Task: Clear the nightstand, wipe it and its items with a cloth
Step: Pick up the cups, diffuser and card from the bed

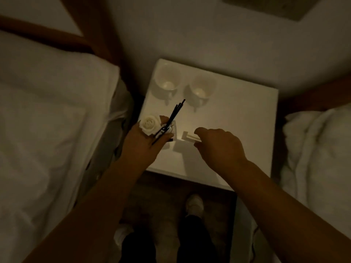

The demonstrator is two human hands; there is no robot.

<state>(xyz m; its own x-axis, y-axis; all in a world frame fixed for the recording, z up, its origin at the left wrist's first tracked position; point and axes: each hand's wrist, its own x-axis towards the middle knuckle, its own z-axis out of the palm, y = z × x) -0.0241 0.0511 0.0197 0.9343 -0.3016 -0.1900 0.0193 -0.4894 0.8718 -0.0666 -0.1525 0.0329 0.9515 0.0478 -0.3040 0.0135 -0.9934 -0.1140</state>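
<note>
In dim light, the white nightstand (237, 130) stands between two beds. My left hand (144, 147) grips a reed diffuser (167, 130) at the top's left edge; black sticks (175, 112) and a white rose (150, 124) rise from it. My right hand (220, 147) pinches a small pale rectangular block (190, 138) near the front middle of the top. Two white mugs, the left mug (167, 80) and the right mug (202, 88), stand at the back left, handles toward me. No cloth is visible.
A bed with white bedding (47, 130) lies close on the left, and another white duvet (319, 158) on the right. A wall (209, 35) is right behind the nightstand. My feet in pale shoes (193, 204) stand on a dark floor in front.
</note>
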